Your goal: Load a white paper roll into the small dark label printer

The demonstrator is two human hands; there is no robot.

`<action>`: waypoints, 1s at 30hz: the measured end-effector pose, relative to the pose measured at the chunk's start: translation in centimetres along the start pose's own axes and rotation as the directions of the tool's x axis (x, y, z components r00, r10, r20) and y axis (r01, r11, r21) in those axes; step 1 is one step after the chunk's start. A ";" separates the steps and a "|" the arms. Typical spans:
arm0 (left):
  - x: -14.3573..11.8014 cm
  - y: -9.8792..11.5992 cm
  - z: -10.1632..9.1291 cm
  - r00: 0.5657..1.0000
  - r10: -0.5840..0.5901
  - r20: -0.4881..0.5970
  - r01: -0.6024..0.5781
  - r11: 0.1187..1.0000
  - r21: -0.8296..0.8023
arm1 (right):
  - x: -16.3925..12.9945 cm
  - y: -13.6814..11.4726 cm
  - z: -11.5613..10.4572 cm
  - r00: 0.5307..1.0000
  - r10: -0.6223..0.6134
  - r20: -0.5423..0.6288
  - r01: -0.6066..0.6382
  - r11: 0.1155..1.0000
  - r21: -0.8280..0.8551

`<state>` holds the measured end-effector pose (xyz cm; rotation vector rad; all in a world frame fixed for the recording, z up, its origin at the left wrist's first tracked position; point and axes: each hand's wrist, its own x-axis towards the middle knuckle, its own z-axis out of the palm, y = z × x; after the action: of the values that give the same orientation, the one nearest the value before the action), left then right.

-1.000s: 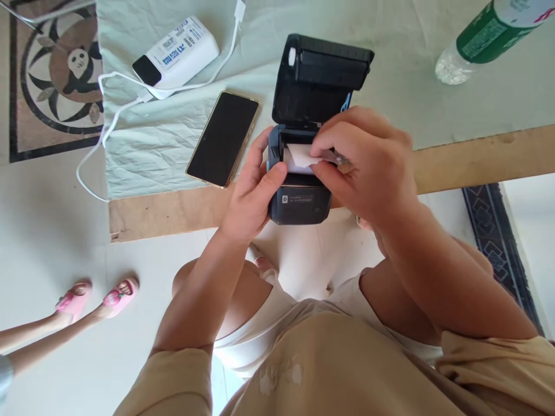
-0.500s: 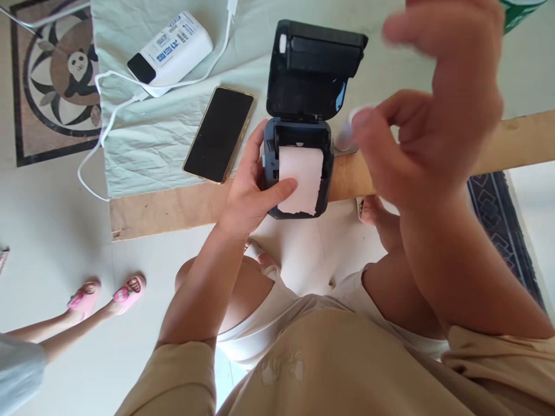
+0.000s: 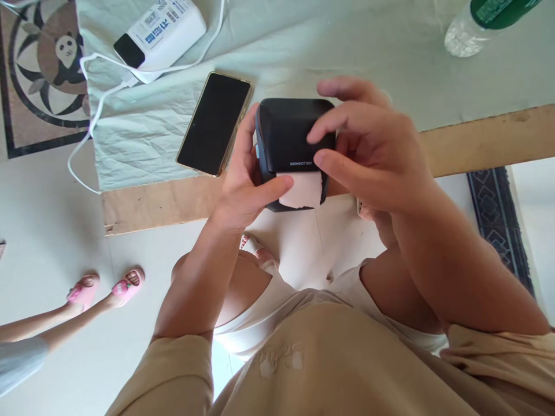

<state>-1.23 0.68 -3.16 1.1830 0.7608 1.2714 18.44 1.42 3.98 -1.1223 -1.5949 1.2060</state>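
Observation:
A small dark label printer (image 3: 288, 130) marked NIIMBOT is held above the table's front edge with its lid down. A strip of white label paper (image 3: 303, 190) with a ragged end comes out below the lid. My left hand (image 3: 249, 179) wraps round the printer's left side, its thumb resting on the paper. At the right side, my right hand (image 3: 368, 136) has its fingers apart, with fingertips at or just over the lid; I cannot tell whether they press on it. Left of the printer lies a black-screened phone (image 3: 214, 124) in a clear case.
The cloth-covered table (image 3: 347, 52) has a bare wooden front edge (image 3: 151, 203). A white device (image 3: 167, 37) with a cable (image 3: 102, 110) lies at the far left. A green-labelled bottle (image 3: 470, 32) is at the back right. Another person's feet (image 3: 108, 289) in pink slippers are at the left.
The printer's lid, upright before, is now down over the paper roll space. My right hand came down and left from its raised position to the lid. The bottle shows more fully.

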 end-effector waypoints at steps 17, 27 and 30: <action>0.0 0.5 0.3 0.999 -0.034 0.025 0.036 0.995 -0.090 | -0.4 3.6 1.0 0.981 0.018 0.192 -0.085 0.934 0.347; 0.4 1.9 1.2 0.995 -0.083 0.058 0.091 0.985 -0.147 | -0.3 2.5 0.8 0.969 0.144 0.199 -0.187 0.958 0.217; 0.4 2.2 1.8 0.995 -0.098 -0.034 0.089 0.975 -0.204 | -0.4 2.5 0.8 0.979 0.117 0.166 -0.148 0.970 0.191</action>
<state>-0.15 0.36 -0.57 0.9472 0.6925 1.2678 18.23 1.17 1.35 -1.0384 -1.4875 1.5392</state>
